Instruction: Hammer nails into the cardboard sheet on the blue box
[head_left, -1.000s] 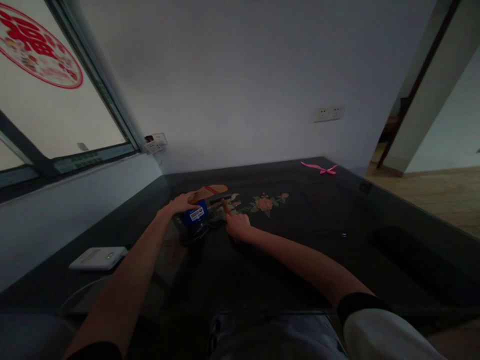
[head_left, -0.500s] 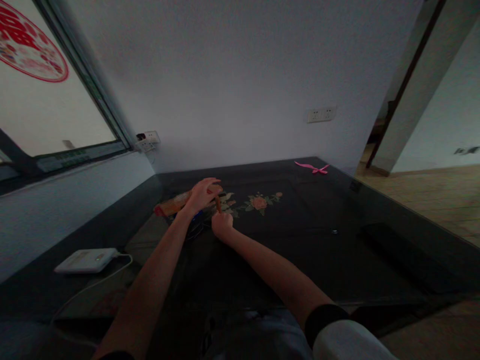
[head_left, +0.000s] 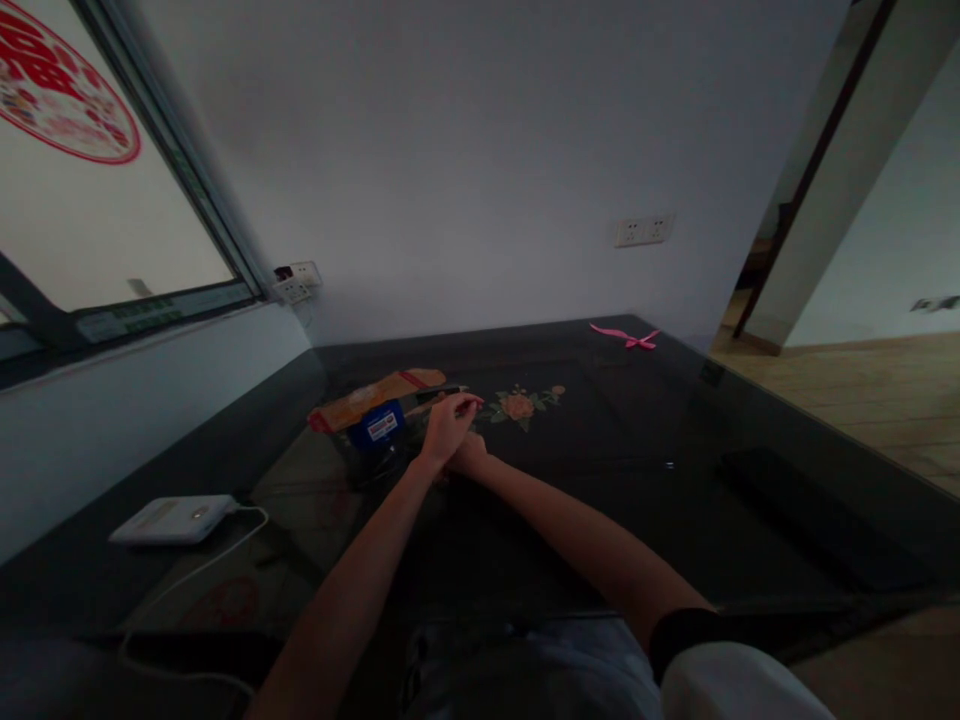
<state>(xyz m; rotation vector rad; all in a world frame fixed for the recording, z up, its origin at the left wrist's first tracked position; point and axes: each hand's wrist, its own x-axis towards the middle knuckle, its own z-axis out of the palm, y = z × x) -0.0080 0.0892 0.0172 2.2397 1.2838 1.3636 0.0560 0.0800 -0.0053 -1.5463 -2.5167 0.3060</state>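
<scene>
- Our left hand [head_left: 444, 432] has its fingers [head_left: 466, 403] bent over a thin dark stick [head_left: 439, 393]; whether they grip it we cannot tell.
- Our right hand [head_left: 471, 458] lies just beneath it, mostly hidden, its fingers unreadable.
- Just left stands a blue jar [head_left: 379, 430], an orange packet [head_left: 375, 396] across its top.
- On the tabletop [head_left: 570, 500]: flower pattern [head_left: 519, 405] right, white box [head_left: 171, 520] near left.

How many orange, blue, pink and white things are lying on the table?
Orange: 1, long packet
Blue: 1, labelled container
Pink: 1, ribbon
White: 1, box with a cable
Total: 4
</scene>
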